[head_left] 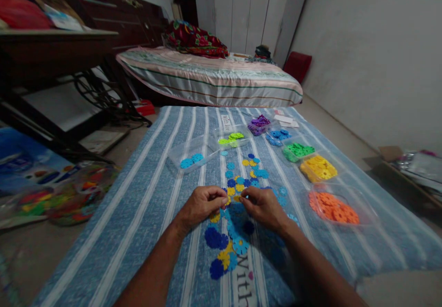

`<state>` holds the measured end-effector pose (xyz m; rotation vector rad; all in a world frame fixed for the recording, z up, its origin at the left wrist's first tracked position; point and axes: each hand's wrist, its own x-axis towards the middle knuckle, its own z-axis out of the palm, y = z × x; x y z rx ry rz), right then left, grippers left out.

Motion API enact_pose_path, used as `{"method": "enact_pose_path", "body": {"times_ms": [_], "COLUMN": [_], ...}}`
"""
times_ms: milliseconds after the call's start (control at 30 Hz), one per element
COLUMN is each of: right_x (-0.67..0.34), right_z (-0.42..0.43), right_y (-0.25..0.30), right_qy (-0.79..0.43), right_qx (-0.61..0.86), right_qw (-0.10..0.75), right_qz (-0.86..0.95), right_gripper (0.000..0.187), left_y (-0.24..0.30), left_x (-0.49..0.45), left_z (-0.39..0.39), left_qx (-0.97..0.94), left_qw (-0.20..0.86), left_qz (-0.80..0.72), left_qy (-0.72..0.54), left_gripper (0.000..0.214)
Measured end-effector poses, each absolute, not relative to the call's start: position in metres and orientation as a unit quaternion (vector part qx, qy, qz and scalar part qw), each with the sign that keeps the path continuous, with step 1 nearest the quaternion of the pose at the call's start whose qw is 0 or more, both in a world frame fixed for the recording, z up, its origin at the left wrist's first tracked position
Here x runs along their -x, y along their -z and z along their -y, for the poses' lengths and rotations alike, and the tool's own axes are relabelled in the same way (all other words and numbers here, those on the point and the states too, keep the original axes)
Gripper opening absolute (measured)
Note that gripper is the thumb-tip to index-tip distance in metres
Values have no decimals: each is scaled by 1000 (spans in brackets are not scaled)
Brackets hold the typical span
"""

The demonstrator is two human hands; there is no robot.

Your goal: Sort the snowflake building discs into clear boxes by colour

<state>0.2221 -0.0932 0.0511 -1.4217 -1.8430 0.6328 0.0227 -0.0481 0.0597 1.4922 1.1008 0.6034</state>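
Over a spread of loose plastic snowflake discs, my left hand (204,204) and my right hand (265,207) are close together. The left hand's thumb and index finger pinch a small yellow snowflake disc (228,200). Between my right hand's fingertips is another yellow snowflake disc (237,198), partly hidden by the fingers. Dark blue discs (214,237), light blue discs (241,246) and yellow discs (226,255) lie on the striped cloth (145,233) around and below both hands. Further discs in the same colours are scattered just beyond the fingertips.
Clear containers curve around the far and right sides, holding light blue (187,163), lime (236,136), purple (259,122), blue (278,135), green (299,149), yellow (318,167) and orange discs (334,208). A bed (214,79) stands beyond; a sewing-machine table (51,51) is left.
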Motion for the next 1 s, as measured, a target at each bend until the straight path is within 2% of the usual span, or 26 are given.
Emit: {"method": "enact_pose_path", "body": {"times_ms": [100,167,267,367,500,633,1000], "right_x": [-260,-296,-350,-378,-354,-298,-239], "right_z": [86,78,69,68,81,96,90], "right_y": [-63,-74,-86,-86,-59,-27,-27], "right_qy": [-177,-80,122,200,114,-4,-30], "right_qx": [598,650,753,801,739,638,512], "right_qw": [375,384,340,311,347,340,296], "right_qz": [686,651,550,472,566,691,806], "right_gripper": [23,23,21,26,28,26,18], "left_y": [-58,-54,-49,-45,-41,-34,-25], "left_x": [-18,-15,-11,-12,-13,-12,-10], "left_z": [42,38,33,32,31,28,27], "left_qx": [-625,-623,-632,-645,-657,-653,-692], "left_qw": [527,504,461,424,372,335,293], "left_qz": [-498,-514,-535,-549,-566,-582,-580], "left_qy": [-288,-305,-319,-321,-330,-349,-316], "left_gripper": [22,22,21,21,21,22,27]}}
